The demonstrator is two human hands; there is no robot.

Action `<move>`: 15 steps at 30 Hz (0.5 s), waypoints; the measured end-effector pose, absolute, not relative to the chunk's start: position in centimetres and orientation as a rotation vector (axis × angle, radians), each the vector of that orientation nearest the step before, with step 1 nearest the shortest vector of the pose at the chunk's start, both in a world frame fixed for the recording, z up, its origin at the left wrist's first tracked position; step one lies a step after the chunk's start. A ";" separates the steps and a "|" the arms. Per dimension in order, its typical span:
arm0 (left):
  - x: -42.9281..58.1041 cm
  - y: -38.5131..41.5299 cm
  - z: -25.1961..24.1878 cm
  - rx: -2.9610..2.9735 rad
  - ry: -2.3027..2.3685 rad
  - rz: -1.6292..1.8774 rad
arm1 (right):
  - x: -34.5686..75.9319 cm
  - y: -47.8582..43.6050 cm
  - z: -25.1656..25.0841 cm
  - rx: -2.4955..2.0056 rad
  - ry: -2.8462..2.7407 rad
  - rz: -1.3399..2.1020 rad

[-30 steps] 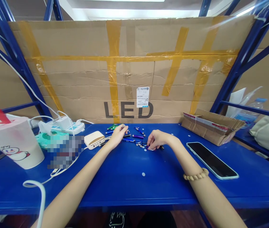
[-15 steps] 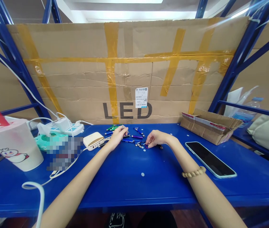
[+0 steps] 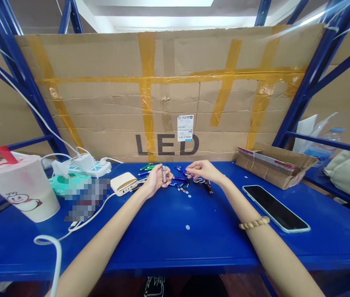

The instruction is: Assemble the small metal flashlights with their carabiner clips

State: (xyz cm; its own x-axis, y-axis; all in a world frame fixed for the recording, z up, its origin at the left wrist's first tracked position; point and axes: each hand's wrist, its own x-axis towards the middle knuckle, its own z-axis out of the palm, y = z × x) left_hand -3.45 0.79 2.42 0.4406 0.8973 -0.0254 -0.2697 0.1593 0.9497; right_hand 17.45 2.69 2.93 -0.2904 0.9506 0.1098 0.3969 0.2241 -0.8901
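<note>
Blue table, flashlight in L hand

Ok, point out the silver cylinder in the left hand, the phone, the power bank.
silver cylinder [image 3: 164, 174]: head view, on its middle.
phone [image 3: 275, 208]: head view, on the black screen.
power bank [image 3: 123, 180]: head view, on the top face.

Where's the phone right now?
Head view: the phone lies on the blue table, right of the right hand and in front of the cardboard box.
</note>
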 end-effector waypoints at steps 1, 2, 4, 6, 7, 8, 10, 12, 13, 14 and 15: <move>-3.3 0.8 2.3 1.093 0.722 0.940 | 17.3 2.6 3.0 -1.209 -1.771 1.063; -3.2 0.8 2.3 1.086 0.728 0.941 | 17.1 2.6 3.1 -1.180 -1.742 1.087; -3.1 0.7 2.2 1.066 0.738 0.951 | 17.0 2.6 3.2 -1.139 -1.713 1.075; -3.1 0.7 2.1 1.040 0.745 0.976 | 17.1 2.6 3.2 -1.108 -1.722 0.996; -3.1 0.8 2.1 1.028 0.748 0.993 | 17.2 2.7 3.2 -1.101 -1.741 0.945; -3.1 0.8 2.1 1.019 0.749 1.010 | 17.4 2.8 3.1 -1.103 -1.774 0.898; -3.2 0.9 2.0 1.007 0.748 1.033 | 17.9 3.1 2.8 -1.142 -1.886 0.877; -3.2 1.0 1.8 1.004 0.747 1.042 | 18.3 3.4 2.3 -1.196 -2.007 0.960; -3.2 1.0 1.7 1.005 0.751 1.044 | 18.5 3.5 2.1 -1.213 -2.044 1.015; -3.2 1.0 1.7 1.007 0.760 1.047 | 18.6 3.6 2.0 -1.218 -2.060 1.060; -3.1 1.0 1.6 1.010 0.772 1.052 | 18.6 3.7 1.8 -1.209 -2.061 1.085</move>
